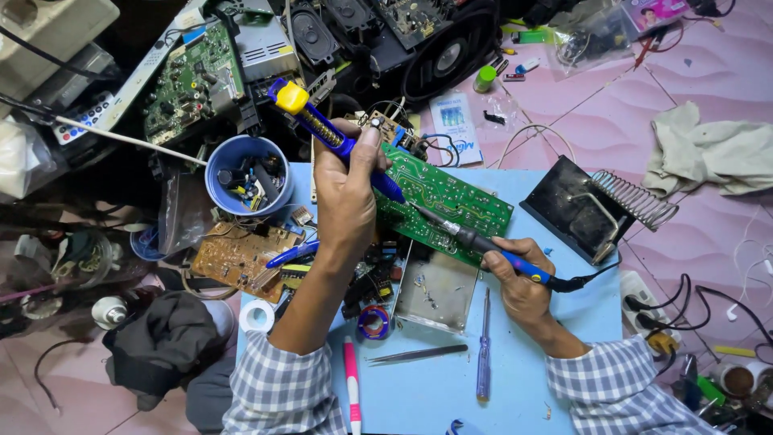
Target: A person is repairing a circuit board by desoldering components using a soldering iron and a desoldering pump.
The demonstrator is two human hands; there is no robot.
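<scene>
Two hands, two tools, one green circuit board

Both hands worked over the green circuit board (447, 205), which lay tilted across the far part of the blue work mat (531, 354). The left hand (346, 197) was wrapped tight round a blue desoldering pump (334, 137) with a yellow plunger cap, its nozzle aimed down at the board's near-left area. The right hand (519, 282) was clamped on the blue grip of a soldering iron (483, 246), and the iron's dark tip rested on the board close to where the pump pointed. The hands were apart, one on each side of the board.

Just nearer than the board sat a shallow metal tray (431, 294), and beyond that tray, nearer still, lay tweezers (419, 353), a blue-handled screwdriver (483, 346) and a pink-and-white pen (353, 387). Right of the board stood a black soldering stand (580, 205) with a coiled wire holder. Left of the board a blue cup (245, 173) held small parts, and a brown circuit board (237, 258) lay just nearer than the cup. A roll of white tape (256, 316) sat beside that brown board. Well right of the green board, a crumpled cloth (708, 149) lay on the pink floor (612, 105).
</scene>
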